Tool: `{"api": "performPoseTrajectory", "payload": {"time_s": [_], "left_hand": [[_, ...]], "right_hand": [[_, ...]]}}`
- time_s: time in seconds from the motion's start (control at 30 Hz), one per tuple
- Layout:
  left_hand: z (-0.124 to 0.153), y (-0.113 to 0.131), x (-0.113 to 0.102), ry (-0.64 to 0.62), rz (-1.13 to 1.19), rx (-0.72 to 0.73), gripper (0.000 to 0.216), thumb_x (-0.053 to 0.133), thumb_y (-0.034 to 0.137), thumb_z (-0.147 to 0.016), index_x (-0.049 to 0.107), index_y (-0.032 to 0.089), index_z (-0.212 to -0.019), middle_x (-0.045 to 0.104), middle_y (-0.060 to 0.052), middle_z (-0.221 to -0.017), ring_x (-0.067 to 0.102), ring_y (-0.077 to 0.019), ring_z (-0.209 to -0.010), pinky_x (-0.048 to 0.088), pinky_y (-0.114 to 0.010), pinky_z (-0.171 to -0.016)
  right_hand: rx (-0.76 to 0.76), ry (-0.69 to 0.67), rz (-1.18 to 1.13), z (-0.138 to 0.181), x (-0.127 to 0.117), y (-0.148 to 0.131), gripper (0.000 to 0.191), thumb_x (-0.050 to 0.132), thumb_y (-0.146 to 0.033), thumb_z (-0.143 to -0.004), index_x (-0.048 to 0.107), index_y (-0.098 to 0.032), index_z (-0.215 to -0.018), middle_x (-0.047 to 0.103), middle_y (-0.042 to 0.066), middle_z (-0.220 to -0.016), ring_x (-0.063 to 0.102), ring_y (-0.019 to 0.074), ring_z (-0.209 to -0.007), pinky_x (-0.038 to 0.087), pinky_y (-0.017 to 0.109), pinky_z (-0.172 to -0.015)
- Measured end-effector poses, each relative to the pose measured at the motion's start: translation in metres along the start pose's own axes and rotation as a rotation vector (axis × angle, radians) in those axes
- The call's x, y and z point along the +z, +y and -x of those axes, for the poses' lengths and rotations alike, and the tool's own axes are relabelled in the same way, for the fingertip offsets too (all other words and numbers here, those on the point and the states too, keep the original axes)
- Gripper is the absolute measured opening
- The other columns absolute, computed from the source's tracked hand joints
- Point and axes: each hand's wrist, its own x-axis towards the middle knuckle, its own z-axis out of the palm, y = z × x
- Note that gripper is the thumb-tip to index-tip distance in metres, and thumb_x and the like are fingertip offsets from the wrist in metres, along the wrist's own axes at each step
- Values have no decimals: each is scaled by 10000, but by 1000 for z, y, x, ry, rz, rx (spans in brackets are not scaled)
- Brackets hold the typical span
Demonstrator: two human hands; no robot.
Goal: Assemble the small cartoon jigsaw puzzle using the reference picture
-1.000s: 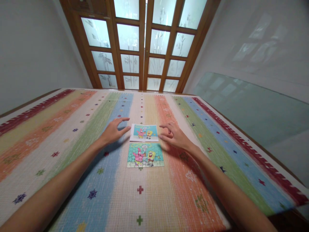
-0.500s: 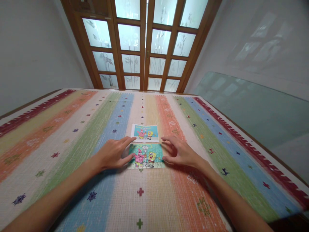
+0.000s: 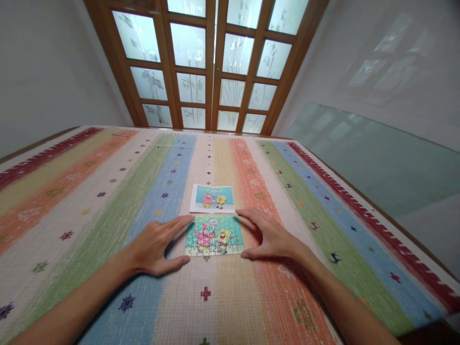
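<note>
A small finished cartoon jigsaw puzzle (image 3: 214, 235) lies flat on a striped, many-coloured mat (image 3: 108, 201). Just beyond it lies a printed reference picture (image 3: 212, 198) with the same cartoon scene and a white border. My left hand (image 3: 156, 244) rests open on the mat against the puzzle's left edge, thumb at the near corner, fingers at the far corner. Against the right edge rests my right hand (image 3: 268, 235), open too, framing that side in the same way. Neither hand holds anything.
The mat covers the floor out to wooden doors with frosted glass panes (image 3: 212, 62) at the far end. A pale wall (image 3: 43, 72) runs on the left. A large glass sheet (image 3: 377, 158) leans against the wall on the right.
Both hands have come back from beside the reference picture to the two sides of the puzzle and settled flat on the mat. The puzzle and picture stay in place.
</note>
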Motion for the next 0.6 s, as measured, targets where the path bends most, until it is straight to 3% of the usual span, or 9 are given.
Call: {"api": "performPoseTrajectory", "payload": {"time_s": [0.3,0.6], "left_hand": [[0,-1,2,23,21,-31,826,608,540,-901,297,222,-1596,591,-161,-1467,748,-327,-1047,609,-441,-867],[-1,0,0,1,22,-47,892,612,572,-886,244,218,-1618,617,-161,-1436,751,-328,-1037,603,-433,-858]], "right_hand": [[6,0,15,1,1,-1,975,887,-368,-695,417,-300,-1547,564,124,-1460,551,372,-1310,456,582,-1119],[-5,-5,26,3,4,3,1001,891,-386,-703,387,-334,-1567,555,109,-1497,556,384,-1335,309,668,-1208]]}}
